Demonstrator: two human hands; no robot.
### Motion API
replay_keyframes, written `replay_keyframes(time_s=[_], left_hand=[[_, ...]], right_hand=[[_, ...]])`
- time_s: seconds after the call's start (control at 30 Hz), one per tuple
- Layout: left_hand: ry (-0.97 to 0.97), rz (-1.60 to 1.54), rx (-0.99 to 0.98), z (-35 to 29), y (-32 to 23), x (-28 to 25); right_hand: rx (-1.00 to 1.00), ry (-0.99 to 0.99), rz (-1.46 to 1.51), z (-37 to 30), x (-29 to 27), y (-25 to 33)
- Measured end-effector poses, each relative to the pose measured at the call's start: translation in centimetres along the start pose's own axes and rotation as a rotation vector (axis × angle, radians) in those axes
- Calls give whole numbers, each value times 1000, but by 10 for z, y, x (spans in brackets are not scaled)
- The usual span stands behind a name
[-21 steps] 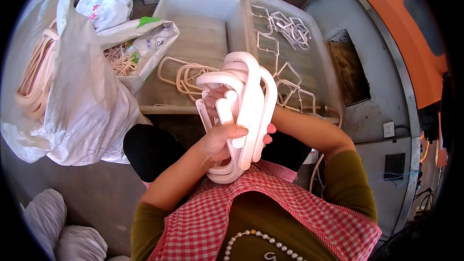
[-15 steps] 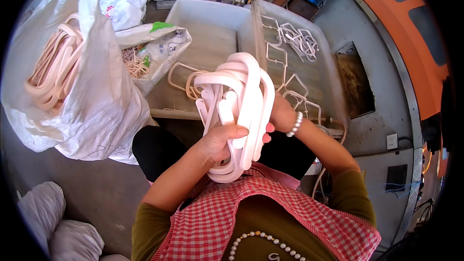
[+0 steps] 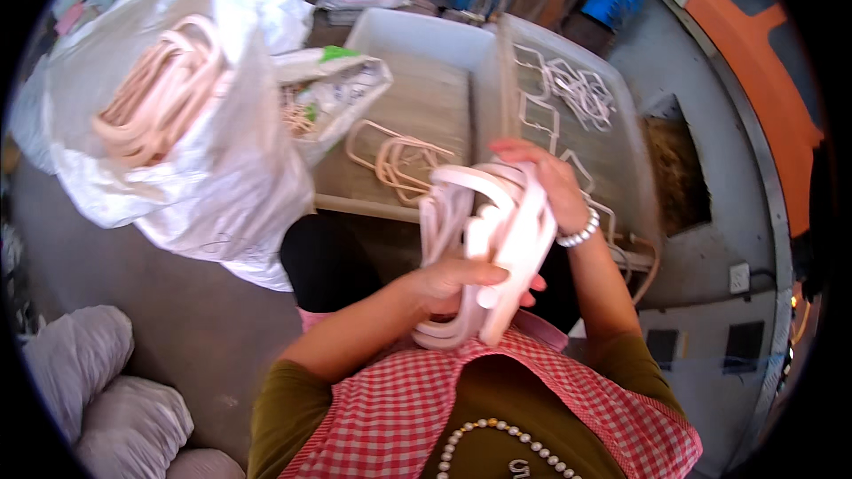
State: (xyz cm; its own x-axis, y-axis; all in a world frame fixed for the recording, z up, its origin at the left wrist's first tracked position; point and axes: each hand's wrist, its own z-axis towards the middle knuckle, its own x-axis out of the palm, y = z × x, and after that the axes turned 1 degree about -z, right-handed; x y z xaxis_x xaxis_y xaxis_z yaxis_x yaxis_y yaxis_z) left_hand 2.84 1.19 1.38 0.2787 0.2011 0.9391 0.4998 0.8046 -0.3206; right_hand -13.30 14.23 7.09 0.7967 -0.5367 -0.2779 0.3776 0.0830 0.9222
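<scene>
A bundle of pale pink plastic loops with rounded ends (image 3: pixel 524 253) stands slanted above my lap. My left hand (image 3: pixel 457 284) is closed round its lower part, thumb across the front and fingertips showing at the right side. My right hand (image 3: pixel 555 186) cups the bundle's upper right end, fingers bent over the top; its thumb is hidden. Just beyond the bundle, a few thinner peach-coloured loops (image 3: pixel 404 164) lie in a pale shallow tub (image 3: pixel 404 40).
To the left, a big white woven sack (image 3: pixel 253 200) holds more pink loops (image 3: pixel 169 93). Beside it is a smaller open sack (image 3: pixel 351 93) with thin sticks. A second tub (image 3: pixel 635 151) at right holds white bent frames (image 3: pixel 581 93). Grey stuffed bags (image 3: pixel 133 426) lie at lower left.
My right hand has moved from behind the bundle onto its upper end. The bundle has dropped slightly and looks more compact. The whole view has swung, shifting the surroundings rightward.
</scene>
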Motion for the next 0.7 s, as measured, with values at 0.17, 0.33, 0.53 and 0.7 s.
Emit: replay_keyframes(time_s=[0.17,0.33,0.53,0.7], left_hand=[[-11,143,19,-2,-8,17],[-48,528,244,-25,-51,89],[435,1373,1143,-45,-138,190],[440,1630,1567,-96,-210,273]], right_hand=[[-76,43,-128,5,-1,30],[-289,-278,323,48,23,63],[-364,-230,13,124,28,46],[-739,-17,-463,160,102,99]])
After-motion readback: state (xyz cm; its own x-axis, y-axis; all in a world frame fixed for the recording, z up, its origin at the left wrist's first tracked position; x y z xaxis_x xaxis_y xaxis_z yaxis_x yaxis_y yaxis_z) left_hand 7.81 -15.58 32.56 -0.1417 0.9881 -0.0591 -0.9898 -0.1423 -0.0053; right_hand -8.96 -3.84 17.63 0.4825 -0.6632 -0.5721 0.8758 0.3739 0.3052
